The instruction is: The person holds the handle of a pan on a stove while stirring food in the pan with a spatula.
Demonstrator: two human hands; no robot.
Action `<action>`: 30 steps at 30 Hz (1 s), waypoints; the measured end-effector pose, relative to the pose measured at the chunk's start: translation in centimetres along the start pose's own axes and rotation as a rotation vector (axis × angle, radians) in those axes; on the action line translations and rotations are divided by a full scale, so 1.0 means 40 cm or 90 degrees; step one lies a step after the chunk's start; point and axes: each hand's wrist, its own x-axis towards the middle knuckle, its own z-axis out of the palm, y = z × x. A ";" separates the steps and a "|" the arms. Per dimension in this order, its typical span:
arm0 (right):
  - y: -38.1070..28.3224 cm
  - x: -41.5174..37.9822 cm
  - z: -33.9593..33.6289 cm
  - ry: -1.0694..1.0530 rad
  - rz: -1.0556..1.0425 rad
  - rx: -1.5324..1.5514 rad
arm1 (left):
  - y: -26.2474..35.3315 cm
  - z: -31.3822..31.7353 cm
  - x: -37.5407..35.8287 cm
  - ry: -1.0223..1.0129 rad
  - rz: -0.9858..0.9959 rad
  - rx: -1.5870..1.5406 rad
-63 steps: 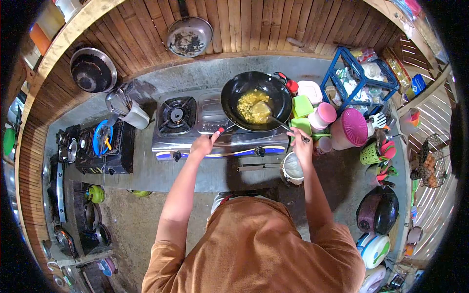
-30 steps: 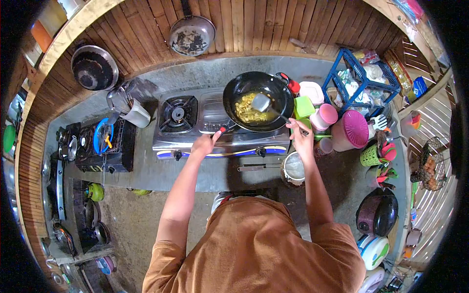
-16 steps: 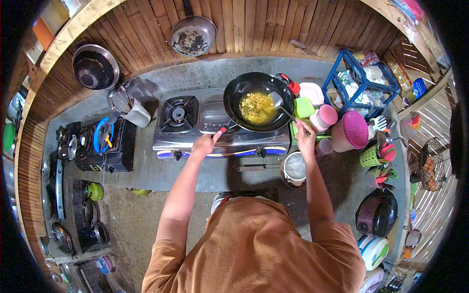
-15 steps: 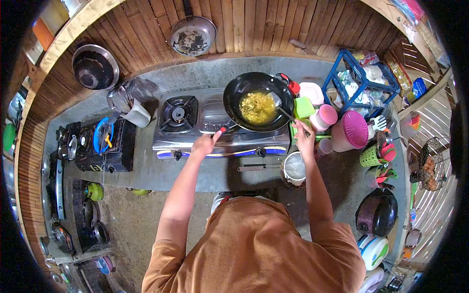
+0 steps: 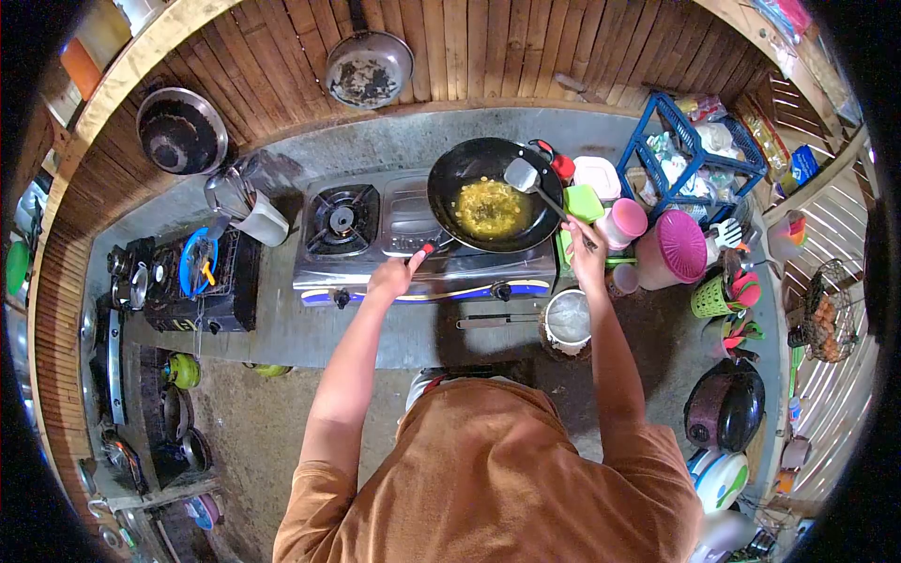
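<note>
A black wok (image 5: 454,169) rests on the right burner of the two-burner gas stove (image 5: 413,274). Yellowish chopped food in oil (image 5: 491,208) lies in its bottom. My left hand (image 5: 390,278) is wrapped round the wok's red-tipped handle (image 5: 428,249). In my right hand (image 5: 587,246) is the handle of a spatula (image 5: 522,174); its flat metal blade is lifted over the right side of the wok, above the food. Just below my right wrist stands a pot with pale contents (image 5: 568,319).
Right of the wok are a green container (image 5: 583,203), a pink-lidded jar (image 5: 627,220), a large magenta-lidded tub (image 5: 679,246) and a blue rack (image 5: 690,155). A knife-like utensil (image 5: 497,321) lies before the stove. Two pans hang on the back wall.
The spatula blade has come up out of the food toward the wok's upper right rim. My right hand has shifted slightly upward; my left hand stays on the handle.
</note>
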 end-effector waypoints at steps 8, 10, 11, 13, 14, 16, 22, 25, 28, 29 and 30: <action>0.033 0.020 0.006 -0.064 0.051 -0.022 | 0.002 -0.005 -0.002 -0.030 -0.025 0.014; -0.013 0.008 0.014 -0.072 0.127 0.028 | 0.000 -0.002 -0.001 -0.022 -0.018 0.006; -0.033 0.003 0.018 -0.080 0.202 0.079 | -0.001 -0.001 -0.001 -0.013 -0.011 -0.001; -0.039 -0.004 0.020 -0.088 0.209 0.099 | -0.002 0.008 -0.002 0.018 -0.009 0.004; -0.039 -0.006 0.021 -0.097 0.215 0.118 | -0.003 0.011 -0.002 0.050 -0.007 0.007; -0.034 -0.008 0.016 -0.091 0.200 0.119 | 0.009 -0.007 -0.012 0.017 -0.017 0.002; -0.043 -0.010 -0.025 -0.029 0.104 0.030 | 0.010 0.000 -0.014 0.041 -0.023 0.004; -0.013 0.000 -0.047 -0.012 -0.046 -0.066 | 0.012 -0.001 -0.016 0.047 -0.021 0.003; 0.011 -0.017 -0.058 -0.035 -0.040 -0.125 | 0.021 -0.015 -0.022 0.014 -0.031 0.003; 0.018 -0.024 -0.052 -0.037 -0.014 -0.091 | 0.023 -0.020 -0.023 -0.014 -0.038 0.000; 0.009 -0.033 -0.042 -0.040 0.013 -0.057 | 0.017 -0.016 -0.018 -0.015 -0.038 0.000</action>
